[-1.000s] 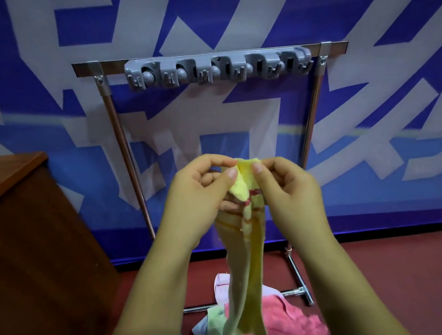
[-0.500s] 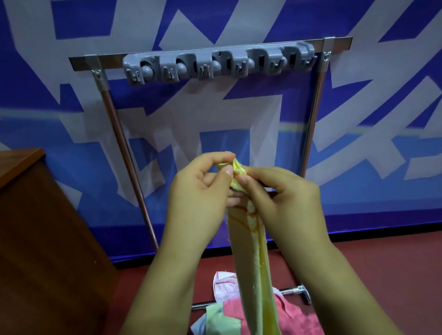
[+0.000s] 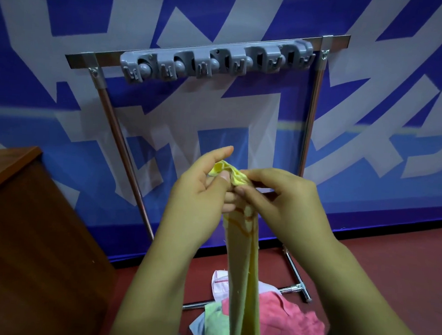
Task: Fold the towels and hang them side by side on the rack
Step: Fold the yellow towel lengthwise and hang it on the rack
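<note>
Both hands grip the top end of a yellow towel (image 3: 242, 271), held up in the air in front of the rack (image 3: 309, 126). Left hand (image 3: 200, 192) has thumb and curled fingers pinched on the bunched top edge, index finger sticking out straight above it. Right hand (image 3: 277, 196) pinches the same bunched edge from the other side, fingertips touching the left hand's. The towel hangs straight down from the hands as a narrow folded strip, long edges roughly together; its lower end runs out of the bottom of the frame, in front of the pile.

The rack stands behind the hands against a blue and white wall (image 3: 397, 99): a metal top bar, two metal uprights, feet on the floor. A grey hook strip (image 3: 215, 62) runs along the top bar, with no towel on it. Open space between the uprights and between the hands and the top bar.

On the red floor (image 3: 389, 265), at the rack's base: a pile with a pink towel (image 3: 291, 322), a green towel (image 3: 215, 326) and a white towel (image 3: 220, 282), overlapping, edges crumpled. A light blue corner shows at the pile's left edge.

A brown wooden cabinet (image 3: 32, 234) stands on the left, its near edge close to the rack's left upright and near the left forearm.
</note>
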A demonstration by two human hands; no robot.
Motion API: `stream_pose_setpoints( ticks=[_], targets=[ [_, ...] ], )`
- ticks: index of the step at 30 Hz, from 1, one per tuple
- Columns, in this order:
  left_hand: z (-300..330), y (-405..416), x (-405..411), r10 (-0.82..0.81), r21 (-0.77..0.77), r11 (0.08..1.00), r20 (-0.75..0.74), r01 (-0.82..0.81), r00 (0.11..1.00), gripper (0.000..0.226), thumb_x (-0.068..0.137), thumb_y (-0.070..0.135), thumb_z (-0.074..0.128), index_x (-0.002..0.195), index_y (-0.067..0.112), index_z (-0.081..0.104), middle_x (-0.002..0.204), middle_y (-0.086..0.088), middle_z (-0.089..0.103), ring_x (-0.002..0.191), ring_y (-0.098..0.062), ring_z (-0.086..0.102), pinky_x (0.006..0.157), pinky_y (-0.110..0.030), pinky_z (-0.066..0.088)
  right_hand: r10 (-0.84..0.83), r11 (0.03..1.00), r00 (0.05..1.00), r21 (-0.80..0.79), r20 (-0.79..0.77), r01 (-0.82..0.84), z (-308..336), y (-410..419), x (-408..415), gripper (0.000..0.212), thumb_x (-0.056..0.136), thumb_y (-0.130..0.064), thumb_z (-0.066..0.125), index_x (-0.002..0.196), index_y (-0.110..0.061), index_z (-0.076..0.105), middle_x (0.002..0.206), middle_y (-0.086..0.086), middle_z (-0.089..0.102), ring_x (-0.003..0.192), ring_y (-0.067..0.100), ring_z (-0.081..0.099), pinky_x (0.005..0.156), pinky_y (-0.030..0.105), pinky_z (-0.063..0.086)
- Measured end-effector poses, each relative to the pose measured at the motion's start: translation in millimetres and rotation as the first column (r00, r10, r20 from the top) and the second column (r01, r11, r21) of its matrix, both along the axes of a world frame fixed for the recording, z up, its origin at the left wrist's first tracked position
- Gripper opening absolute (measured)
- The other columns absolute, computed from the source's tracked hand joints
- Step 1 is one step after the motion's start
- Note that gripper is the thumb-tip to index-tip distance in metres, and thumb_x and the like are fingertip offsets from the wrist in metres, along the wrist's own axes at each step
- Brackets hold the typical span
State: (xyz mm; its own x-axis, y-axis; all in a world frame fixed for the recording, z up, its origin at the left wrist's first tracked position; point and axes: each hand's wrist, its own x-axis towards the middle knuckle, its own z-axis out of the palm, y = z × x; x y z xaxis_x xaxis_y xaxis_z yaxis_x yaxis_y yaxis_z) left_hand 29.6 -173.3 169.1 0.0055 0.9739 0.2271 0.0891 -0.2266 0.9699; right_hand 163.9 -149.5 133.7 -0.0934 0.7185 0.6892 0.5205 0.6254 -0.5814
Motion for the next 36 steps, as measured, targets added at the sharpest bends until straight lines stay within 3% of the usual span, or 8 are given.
stream_pose_setpoints(
  ticks=[5, 10, 14, 19, 24, 28, 32, 36],
  targets=[
    [1, 1, -20, 0.028, 0.105, 0.994, -0.187, -0.008, 0.982, 0.023, 0.091, 0.012, 0.056, 0.103, 0.030, 0.063, 0.076, 0.000, 0.072, 0.068, -0.008, 0.069, 0.055, -0.015, 0.049, 0.101, 0.969, 0.978, -0.205, -0.180, -0.138, -2, 3, 4, 0.009, 0.089, -0.019, 0.061, 0.086, -0.026, 0.067, 0.072, -0.014, 0.066, 0.075, 0.002, 0.064, 0.071, 0.026, 0.055],
    [-6, 9, -47, 0.213, 0.324, 0.945, -0.546, -0.031, 0.810, 0.025, 0.071, 0.041, 0.075, 0.092, 0.040, 0.062, 0.096, 0.013, 0.048, 0.088, 0.000, 0.050, 0.072, -0.007, 0.041, 0.160, 0.932, 0.921, -0.252, -0.355, -0.259, 2, 3, 6, 0.010, 0.089, -0.023, 0.060, 0.082, -0.023, 0.067, 0.076, 0.006, 0.068, 0.076, 0.029, 0.064, 0.074, 0.051, 0.054],
    [-2, 12, -55, 0.184, 0.328, 0.944, -0.596, 0.028, 0.782, 0.036, 0.066, 0.056, 0.072, 0.097, 0.045, 0.059, 0.121, 0.013, 0.039, 0.121, 0.004, 0.036, 0.089, -0.008, 0.033, 0.244, 0.899, 0.895, -0.258, -0.373, -0.353, 8, 2, 10, 0.010, 0.089, -0.023, 0.059, 0.087, -0.020, 0.069, 0.081, 0.007, 0.070, 0.081, 0.028, 0.067, 0.079, 0.051, 0.054],
    [5, 17, -57, 0.119, 0.275, 0.957, -0.660, 0.091, 0.742, 0.030, 0.064, 0.055, 0.062, 0.088, 0.037, 0.061, 0.115, 0.018, 0.047, 0.113, 0.006, 0.044, 0.087, -0.001, 0.032, 0.280, 0.881, 0.883, -0.264, -0.377, -0.392, 12, 2, 16, 0.011, 0.090, -0.020, 0.058, 0.090, -0.018, 0.069, 0.085, 0.007, 0.071, 0.084, 0.026, 0.068, 0.081, 0.048, 0.055],
    [4, 23, -54, 0.109, 0.299, 0.949, -0.598, 0.095, 0.794, 0.029, 0.069, 0.051, 0.072, 0.075, 0.024, 0.061, 0.084, 0.007, 0.063, 0.084, -0.011, 0.062, 0.076, -0.030, 0.052, 0.257, 0.887, 0.897, -0.280, -0.361, -0.367, 10, 6, 17, 0.013, 0.091, -0.017, 0.056, 0.088, -0.017, 0.069, 0.082, 0.008, 0.070, 0.083, 0.027, 0.067, 0.080, 0.048, 0.054],
    [9, 14, -42, 0.086, 0.302, 0.952, -0.418, 0.049, 0.905, 0.020, 0.068, 0.039, 0.068, 0.074, 0.022, 0.059, 0.079, -0.001, 0.065, 0.074, -0.020, 0.064, 0.067, -0.038, 0.056, 0.290, 0.890, 0.870, -0.222, -0.400, -0.399, 18, 5, 21, 0.012, 0.091, -0.016, 0.056, 0.088, -0.015, 0.068, 0.081, 0.004, 0.069, 0.080, 0.023, 0.066, 0.078, 0.040, 0.056],
    [10, 12, -38, 0.048, 0.287, 0.958, -0.211, 0.015, 0.976, 0.022, 0.065, 0.027, 0.072, 0.078, 0.027, 0.054, 0.075, 0.003, 0.064, 0.072, -0.016, 0.064, 0.064, -0.031, 0.057, 0.296, 0.895, 0.865, -0.199, -0.405, -0.399, 16, 5, 23, 0.011, 0.089, -0.020, 0.058, 0.083, -0.022, 0.067, 0.076, -0.006, 0.066, 0.074, 0.008, 0.062, 0.071, 0.024, 0.053],
    [7, 15, -37, 0.089, 0.265, 0.964, -0.217, -0.029, 0.972, 0.029, 0.073, 0.015, 0.074, 0.092, 0.031, 0.059, 0.071, 0.005, 0.065, 0.071, -0.011, 0.064, 0.069, -0.029, 0.056, 0.294, 0.884, 0.860, -0.224, -0.417, -0.411, 14, 6, 20, 0.013, 0.091, -0.015, 0.055, 0.086, -0.014, 0.066, 0.080, 0.000, 0.066, 0.077, 0.009, 0.061, 0.072, 0.020, 0.052]
  ],
)
